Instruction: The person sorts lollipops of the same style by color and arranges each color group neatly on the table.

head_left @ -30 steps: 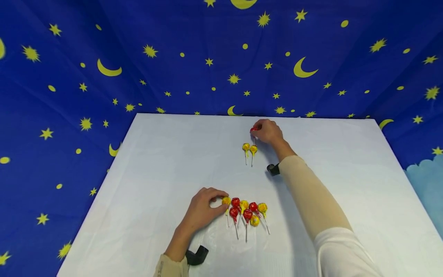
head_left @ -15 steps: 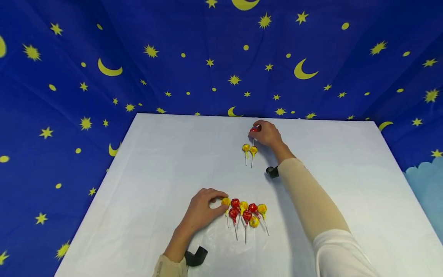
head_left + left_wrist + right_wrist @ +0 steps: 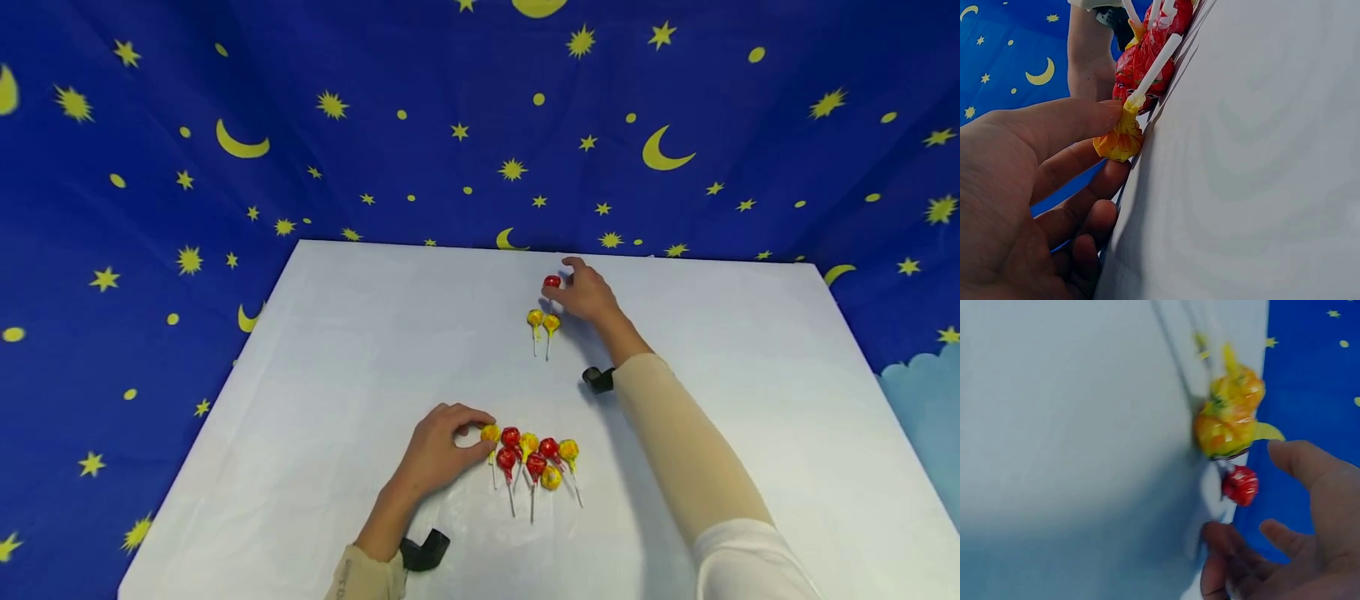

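At the near part of the table, my left hand (image 3: 438, 450) pinches the head of a yellow lollipop (image 3: 491, 433) between thumb and fingers. The left wrist view shows that lollipop's yellow wrapper (image 3: 1119, 139) by the thumb, its white stick pointing up. Several red and yellow lollipops (image 3: 536, 465) lie bunched to its right. Near the far edge, my right hand (image 3: 588, 293) is spread beside a red lollipop (image 3: 552, 282). In the right wrist view, thumb and fingers stand apart from the red lollipop (image 3: 1242, 485). Two yellow lollipops (image 3: 535, 318) lie just nearer than it, side by side.
The white table (image 3: 375, 333) ends at a blue curtain (image 3: 420, 75) with yellow moons and stars. A black wrist-worn device (image 3: 598, 380) sits under the right forearm, and another black device (image 3: 425, 550) is at the left wrist.
My right hand has let go of the red lollipop; its fingers have spread and drawn slightly right. My left hand keeps its pinch on the yellow lollipop in the same place.
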Tool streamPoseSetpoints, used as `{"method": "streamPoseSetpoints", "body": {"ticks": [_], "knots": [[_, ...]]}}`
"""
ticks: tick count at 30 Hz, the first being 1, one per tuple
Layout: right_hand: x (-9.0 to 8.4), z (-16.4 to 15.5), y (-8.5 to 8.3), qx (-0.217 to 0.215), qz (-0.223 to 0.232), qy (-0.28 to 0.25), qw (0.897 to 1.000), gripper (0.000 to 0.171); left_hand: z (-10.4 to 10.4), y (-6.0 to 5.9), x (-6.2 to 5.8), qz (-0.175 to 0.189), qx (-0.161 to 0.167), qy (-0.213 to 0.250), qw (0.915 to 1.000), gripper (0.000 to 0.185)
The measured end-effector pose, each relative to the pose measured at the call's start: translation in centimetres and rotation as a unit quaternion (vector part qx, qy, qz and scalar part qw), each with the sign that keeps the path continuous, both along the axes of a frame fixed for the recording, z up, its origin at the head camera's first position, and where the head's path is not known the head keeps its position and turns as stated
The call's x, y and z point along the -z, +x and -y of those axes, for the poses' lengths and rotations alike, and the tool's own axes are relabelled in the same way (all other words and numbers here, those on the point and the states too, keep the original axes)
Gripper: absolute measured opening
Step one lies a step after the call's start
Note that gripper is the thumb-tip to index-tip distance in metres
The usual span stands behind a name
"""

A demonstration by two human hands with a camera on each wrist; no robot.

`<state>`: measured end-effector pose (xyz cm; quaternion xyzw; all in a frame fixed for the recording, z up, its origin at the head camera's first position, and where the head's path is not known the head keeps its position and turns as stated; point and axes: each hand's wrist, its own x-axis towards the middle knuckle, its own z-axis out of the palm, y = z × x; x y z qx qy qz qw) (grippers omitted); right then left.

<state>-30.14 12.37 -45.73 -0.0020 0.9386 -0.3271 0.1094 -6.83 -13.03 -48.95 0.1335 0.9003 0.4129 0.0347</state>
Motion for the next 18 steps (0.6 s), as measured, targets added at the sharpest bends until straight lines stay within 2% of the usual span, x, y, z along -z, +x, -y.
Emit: {"method": "streamPoseSetpoints", "body": {"ticks": [4,10,18], "knots": [[-1.0,-0.3,1.0,0.010,0.003,-0.003,1.000,0.075,-0.1,0.0,0.1,-0.004,0.003,-0.004,1.0000,0.023],[-2.1,-0.2,2.4,0.004,-0.019,-0.006,1.000,0.067,-0.1,0.1,0.0,-0.004,0.000,0.001,1.0000,0.023],[-2.2,-1.1,4.7,-0.007,-0.043,-0.043,0.998,0.055,-0.3,0.0,0.0,-0.006,-0.001,0.000,1.0000,0.023]]}}
